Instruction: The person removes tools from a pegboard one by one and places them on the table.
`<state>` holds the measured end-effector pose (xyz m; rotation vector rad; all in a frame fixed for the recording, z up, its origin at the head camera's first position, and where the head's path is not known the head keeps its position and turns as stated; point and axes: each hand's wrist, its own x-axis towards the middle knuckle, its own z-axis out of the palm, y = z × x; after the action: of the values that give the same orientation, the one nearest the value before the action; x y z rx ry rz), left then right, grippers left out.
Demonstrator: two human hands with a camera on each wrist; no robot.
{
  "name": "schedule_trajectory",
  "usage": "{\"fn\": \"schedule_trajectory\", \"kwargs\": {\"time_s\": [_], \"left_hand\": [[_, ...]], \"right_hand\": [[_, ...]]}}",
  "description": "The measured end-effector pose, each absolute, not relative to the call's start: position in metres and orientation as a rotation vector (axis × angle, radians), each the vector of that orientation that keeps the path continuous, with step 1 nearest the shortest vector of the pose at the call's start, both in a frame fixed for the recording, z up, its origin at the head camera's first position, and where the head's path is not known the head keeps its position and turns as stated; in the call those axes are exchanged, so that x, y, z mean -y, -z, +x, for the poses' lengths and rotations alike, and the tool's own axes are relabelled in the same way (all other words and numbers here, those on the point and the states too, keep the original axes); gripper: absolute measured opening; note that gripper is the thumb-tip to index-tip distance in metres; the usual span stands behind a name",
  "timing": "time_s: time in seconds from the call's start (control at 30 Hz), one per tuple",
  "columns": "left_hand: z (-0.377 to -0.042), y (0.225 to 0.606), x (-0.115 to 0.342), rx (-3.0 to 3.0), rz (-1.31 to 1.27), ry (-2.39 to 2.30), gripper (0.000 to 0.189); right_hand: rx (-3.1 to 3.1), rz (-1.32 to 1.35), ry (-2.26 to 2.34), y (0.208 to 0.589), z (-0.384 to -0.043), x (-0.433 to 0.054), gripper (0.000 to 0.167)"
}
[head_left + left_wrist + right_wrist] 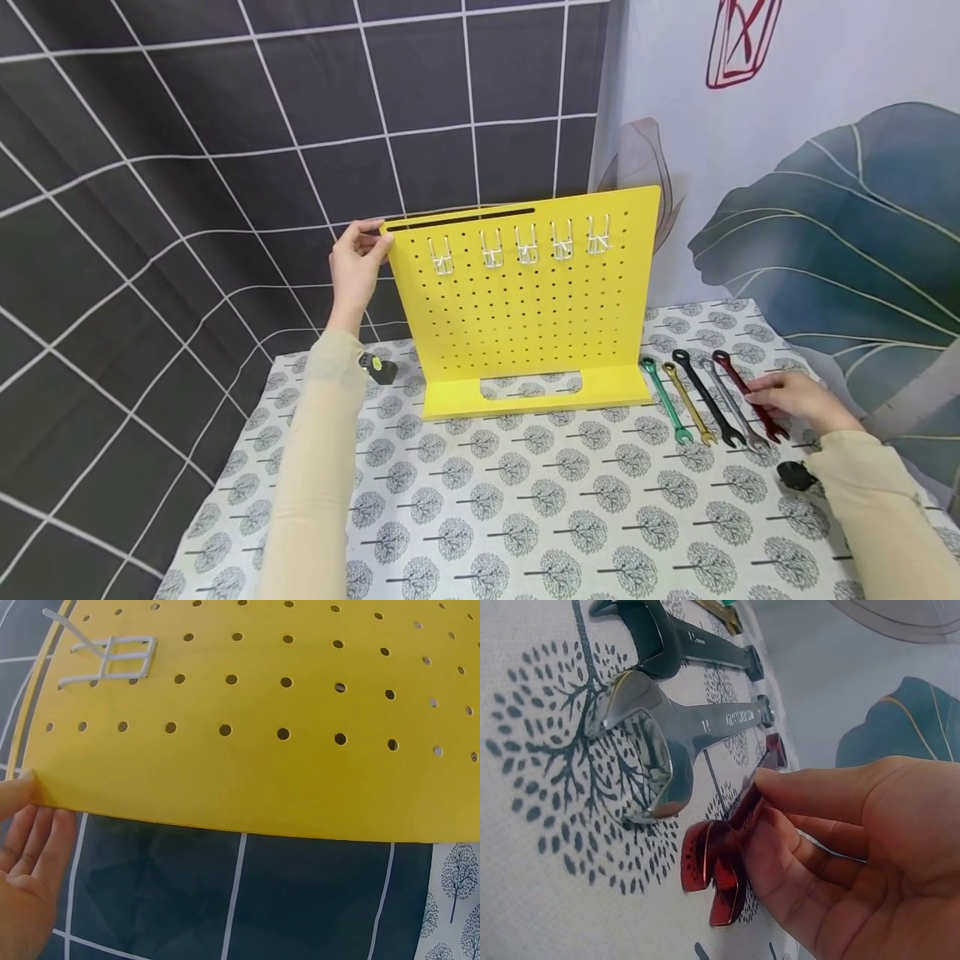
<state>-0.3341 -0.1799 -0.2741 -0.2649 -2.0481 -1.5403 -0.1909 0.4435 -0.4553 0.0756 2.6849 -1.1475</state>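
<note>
A yellow pegboard point(517, 308) stands upright on its foot, with several white wire hooks point(527, 250) along its upper rows. At its upper left corner my left hand point(356, 265) pinches the edge between thumb and fingers; the left wrist view shows this hand point(30, 862) at the corner too. Over on the right, my right hand point(798, 398) pinches the shaft of a red wrench point(731, 832). In the right wrist view the thumb lies on top of it, fingers behind. Beside it lies a silver wrench point(656, 742), then a black wrench point(705, 396).
A gold wrench point(688, 402) and a green wrench point(666, 398) lie between the black one and the pegboard's foot. The tree-patterned tablecloth point(517, 533) covers the table. Behind it hangs a dark gridded curtain point(300, 108), with a leaf-print cloth point(840, 217) at right.
</note>
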Motion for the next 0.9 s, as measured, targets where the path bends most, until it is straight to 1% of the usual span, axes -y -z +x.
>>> {"fn": "schedule_trajectory", "kwargs": {"time_s": [0.37, 0.67, 0.9], "left_hand": [[-0.337, 0.278, 0.181, 2.049, -0.274, 1.548, 0.031], [-0.332, 0.274, 0.178, 2.085, -0.273, 1.492, 0.033], [-0.327, 0.275, 0.179, 2.109, -0.274, 1.452, 0.035]], "right_hand": [[-2.682, 0.068, 1.143, 0.452, -0.188, -0.443, 0.048], [-2.705, 0.027, 1.119, 0.446, -0.186, -0.443, 0.048], [-2.841, 0.060, 1.134, 0.429, -0.183, -0.437, 0.051]]}}
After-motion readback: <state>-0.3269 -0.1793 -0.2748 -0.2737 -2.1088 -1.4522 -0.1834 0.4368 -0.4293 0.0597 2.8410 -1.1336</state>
